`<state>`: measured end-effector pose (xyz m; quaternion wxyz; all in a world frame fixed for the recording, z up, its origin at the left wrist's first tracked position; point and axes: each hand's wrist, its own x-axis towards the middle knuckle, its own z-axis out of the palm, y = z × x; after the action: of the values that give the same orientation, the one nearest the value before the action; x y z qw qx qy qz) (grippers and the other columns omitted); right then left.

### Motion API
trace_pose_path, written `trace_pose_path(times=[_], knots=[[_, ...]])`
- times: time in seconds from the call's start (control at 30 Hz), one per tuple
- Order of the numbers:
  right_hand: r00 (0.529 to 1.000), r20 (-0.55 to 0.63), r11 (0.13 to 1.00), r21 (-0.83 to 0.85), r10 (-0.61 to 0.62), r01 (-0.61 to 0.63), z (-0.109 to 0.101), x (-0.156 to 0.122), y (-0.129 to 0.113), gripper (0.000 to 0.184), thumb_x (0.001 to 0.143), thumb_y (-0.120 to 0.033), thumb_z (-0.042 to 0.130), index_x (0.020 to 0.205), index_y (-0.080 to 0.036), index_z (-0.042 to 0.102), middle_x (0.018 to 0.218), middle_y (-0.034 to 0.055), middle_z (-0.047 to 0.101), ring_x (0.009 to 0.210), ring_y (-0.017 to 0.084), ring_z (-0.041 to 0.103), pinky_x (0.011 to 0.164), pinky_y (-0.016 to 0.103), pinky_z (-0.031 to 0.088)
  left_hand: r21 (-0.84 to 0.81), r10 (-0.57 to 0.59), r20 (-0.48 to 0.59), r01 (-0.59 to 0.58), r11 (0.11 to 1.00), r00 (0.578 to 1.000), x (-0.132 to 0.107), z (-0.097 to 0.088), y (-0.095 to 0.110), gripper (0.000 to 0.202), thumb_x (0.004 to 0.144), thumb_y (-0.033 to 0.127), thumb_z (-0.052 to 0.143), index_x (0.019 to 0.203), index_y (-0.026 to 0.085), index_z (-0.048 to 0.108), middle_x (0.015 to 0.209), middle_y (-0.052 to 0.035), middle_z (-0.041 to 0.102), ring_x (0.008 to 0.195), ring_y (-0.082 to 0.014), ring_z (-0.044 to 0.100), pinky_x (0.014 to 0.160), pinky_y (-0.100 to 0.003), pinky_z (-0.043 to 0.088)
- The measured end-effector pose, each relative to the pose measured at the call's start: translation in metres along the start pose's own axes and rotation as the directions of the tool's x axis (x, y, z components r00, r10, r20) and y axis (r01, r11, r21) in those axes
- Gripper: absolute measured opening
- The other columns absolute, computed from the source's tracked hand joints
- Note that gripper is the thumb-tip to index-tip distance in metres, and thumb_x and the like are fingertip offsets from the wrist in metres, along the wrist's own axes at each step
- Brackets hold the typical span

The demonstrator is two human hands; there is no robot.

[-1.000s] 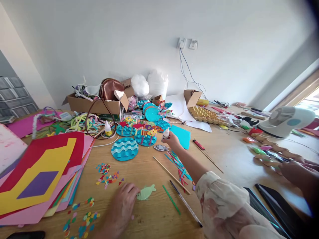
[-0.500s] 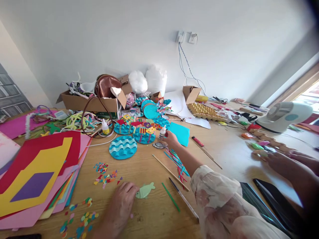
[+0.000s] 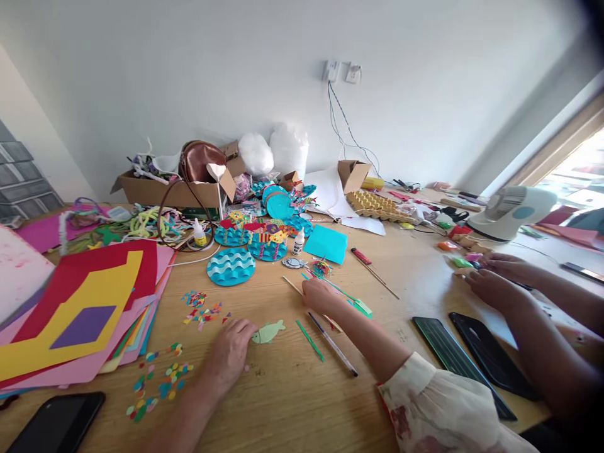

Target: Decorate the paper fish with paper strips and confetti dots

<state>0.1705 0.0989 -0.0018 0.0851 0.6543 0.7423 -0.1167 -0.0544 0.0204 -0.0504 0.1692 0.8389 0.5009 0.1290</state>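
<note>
Near the middle front of the table lies a light green paper fish [image 3: 268, 332]. The bent fingertips of my left hand [image 3: 231, 347] hold its head end against the wood. My right hand [image 3: 317, 296] is over a thin wooden stick [image 3: 293, 285], fingers curled down and close together; what they hold, if anything, is hidden. Paper strips [image 3: 340, 290] run beyond that hand, partly behind it. A white glue bottle [image 3: 299, 242] stands upright past it, beside a silvery fish shape [image 3: 293, 263]. A green strip [image 3: 310, 340] and a pen [image 3: 333, 345] lie right of the paper fish.
Small paper confetti [image 3: 172, 374] and coloured sheets [image 3: 94, 314] spread on the left, with a phone [image 3: 56, 423] in front. Blue wavy discs [image 3: 231, 267] stand behind. Another person's hands [image 3: 491, 286] work at the right, near dark flat trays [image 3: 460, 358] and a fan [image 3: 512, 214].
My right hand has let go of the glue bottle and come back toward me, over the wooden stick. The left hand stays at the paper fish. The view has shifted slightly.
</note>
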Motion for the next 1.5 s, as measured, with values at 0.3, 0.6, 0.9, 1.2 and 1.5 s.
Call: trace_pose_path(times=[0.3,0.6,0.9,1.2,1.5], knots=[[0.961,-0.278,0.997,0.077,0.014,0.008,-0.04,-0.041,-0.004,0.018,0.077,-0.016,0.041,0.082,-0.016,0.058,0.078,0.0101,0.064,0.071,0.019,0.059,0.054,0.026,0.037,-0.214,0.049,-0.3,-0.117,0.97,0.953,-0.007,0.007,-0.004,0.028,0.078,0.006,0.039,0.094,0.015,0.059,0.094,-0.0074,0.062,0.09,-0.0187,0.054,0.084,-0.038,0.044],[0.976,-0.135,0.178,0.97,-0.172,0.165,-0.013,-0.121,-0.052,0.021,0.068,-0.037,0.059,0.067,-0.02,0.046,0.052,-0.0056,0.051,0.035,0.004,0.033,0.035,0.017,0.022,-0.999,-0.284,-0.028,-0.022,0.024,0.959,-0.022,-0.036,0.077,0.034,0.076,0.04,0.058,0.098,0.015,0.062,0.078,-0.0033,0.059,0.068,-0.0103,0.054,0.062,-0.021,0.041],[0.912,-0.369,0.04,0.923,-0.179,0.382,0.025,-0.124,-0.067,0.021,0.075,-0.041,0.056,0.083,-0.022,0.055,0.068,0.0009,0.06,0.05,0.01,0.051,0.044,0.022,0.039,-0.831,-0.318,0.193,-0.018,-0.555,0.928,-0.021,-0.03,0.088,0.024,0.061,0.025,0.076,0.07,0.01,0.059,0.059,0.002,0.054,0.051,-0.004,0.048,0.049,-0.014,0.037],[0.685,-0.722,0.568,0.527,-0.092,0.632,0.013,-0.117,-0.054,0.015,0.083,-0.027,0.046,0.083,-0.025,0.061,0.077,0.0041,0.064,0.07,0.016,0.06,0.062,0.027,0.046,-0.939,-0.304,0.197,0.091,-0.331,0.932,-0.031,-0.028,0.077,0.031,0.071,0.041,0.064,0.089,0.015,0.059,0.074,-0.0002,0.056,0.06,-0.0068,0.051,0.054,-0.018,0.039],[0.821,-0.54,0.673,0.538,-0.187,0.507,0.014,-0.08,-0.053,0.02,0.087,-0.03,0.034,0.08,-0.02,0.05,0.066,0.0012,0.06,0.059,0.013,0.056,0.056,0.022,0.04,-0.104,-0.003,-0.142,-0.012,0.994,0.99,-0.035,-0.017,0.013,0.032,0.072,-0.002,0.042,0.091,0.016,0.061,0.095,-0.0051,0.061,0.094,-0.0186,0.05,0.087,-0.035,0.04]])
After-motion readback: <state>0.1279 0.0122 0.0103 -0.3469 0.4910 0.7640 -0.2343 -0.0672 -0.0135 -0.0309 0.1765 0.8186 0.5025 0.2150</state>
